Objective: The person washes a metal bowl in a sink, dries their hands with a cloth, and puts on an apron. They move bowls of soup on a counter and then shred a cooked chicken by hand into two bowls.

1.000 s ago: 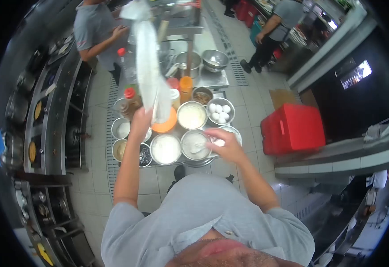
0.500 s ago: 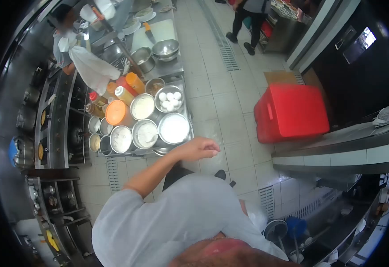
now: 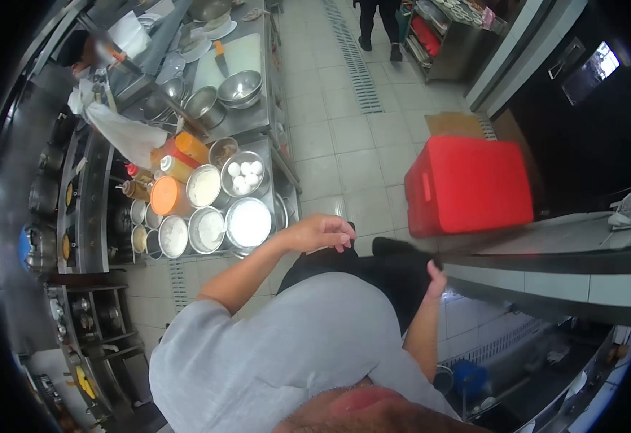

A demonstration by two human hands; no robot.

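Note:
My left hand [image 3: 318,232] hangs in front of my body with its fingers loosely bent and apart, nothing visible in them. Nearest to it, on the left, stands a metal pot with white contents [image 3: 248,222] at the corner of a steel table. Beyond that pot is a bowl of white eggs [image 3: 243,177]. Low at my right side is my right hand [image 3: 436,280], seen edge-on, fingers partly stretched and holding nothing that shows. Beside it lies the edge of a tiled ledge [image 3: 488,278].
A large red box [image 3: 467,184] stands ahead on the right. Squeeze bottles [image 3: 177,167], an orange-lidded tub [image 3: 169,195] and a knife [image 3: 221,61] are on the steel tables. One person [image 3: 88,65] is behind the table; another person [image 3: 379,29] is farther up the aisle.
My right hand has come into view at my right side. The steel table and its pots have shifted left in view. The person in the aisle has moved farther away.

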